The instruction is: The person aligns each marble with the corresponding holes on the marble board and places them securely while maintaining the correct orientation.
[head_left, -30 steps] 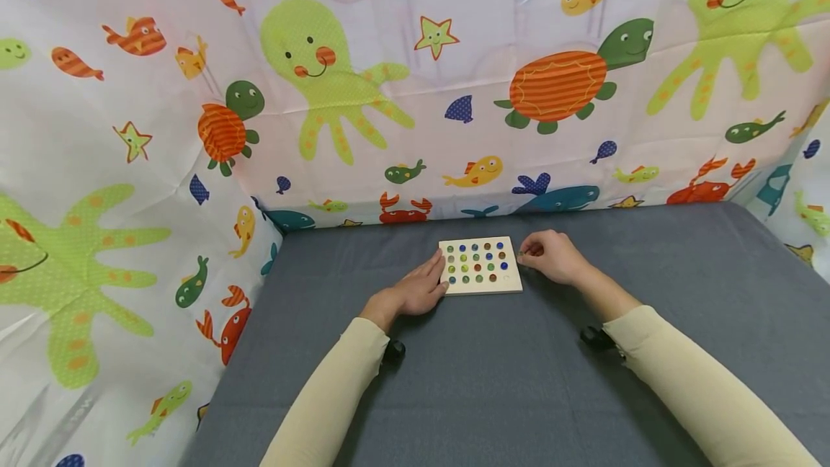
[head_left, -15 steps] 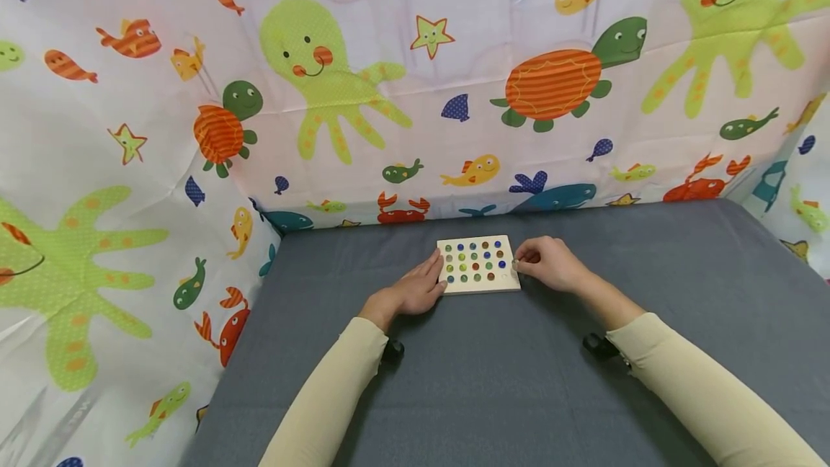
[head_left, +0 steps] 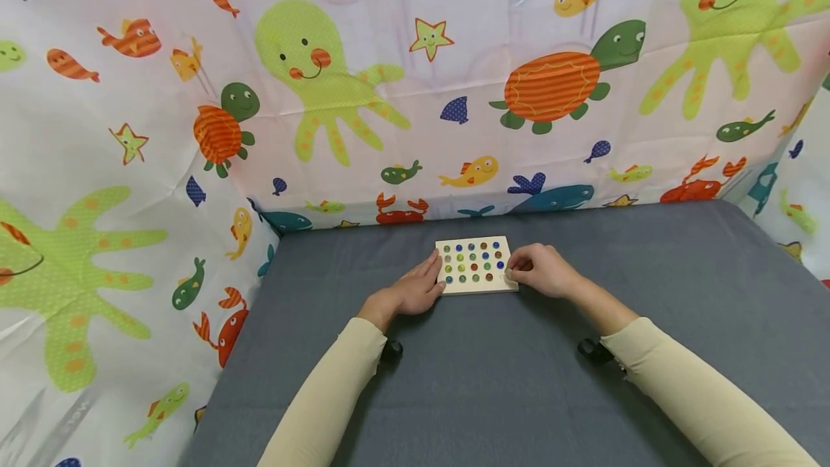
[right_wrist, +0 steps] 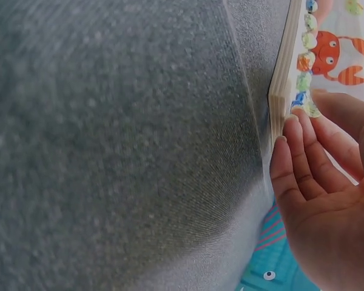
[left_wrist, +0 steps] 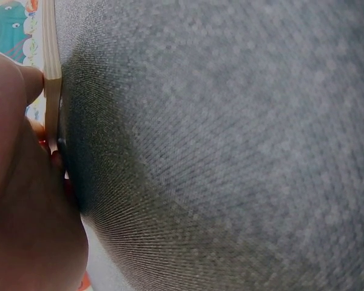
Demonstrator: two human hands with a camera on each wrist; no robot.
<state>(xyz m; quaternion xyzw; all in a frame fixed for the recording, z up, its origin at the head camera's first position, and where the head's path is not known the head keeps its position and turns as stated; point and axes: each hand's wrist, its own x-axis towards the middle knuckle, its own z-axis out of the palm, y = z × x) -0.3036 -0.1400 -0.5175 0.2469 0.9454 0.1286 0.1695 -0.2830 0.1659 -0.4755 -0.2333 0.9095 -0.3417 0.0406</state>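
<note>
Marbles of coloured glass sit in the square pale wooden board on the grey cloth table, and I judge one last hole at its near right corner is being filled. My left hand lies flat with straight fingers against the left edge, while my right hand is curled at that corner; whether it pinches a marble I cannot tell, so next needs a gentle, exact lowering.

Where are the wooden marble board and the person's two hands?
wooden marble board [head_left: 475, 242], head view, bare far rim.
left hand [head_left: 415, 288], head view, back of hand.
right hand [head_left: 541, 271], head view, back of hand.

Head view: bright, even, diffuse light; shadows under the forearms faint. Wide-angle bowing at the frame edges. Both wrist views dimmer, with the grey tabletop soft-focused, weave sharp only mid-frame, the nearest skin blurred.
</note>
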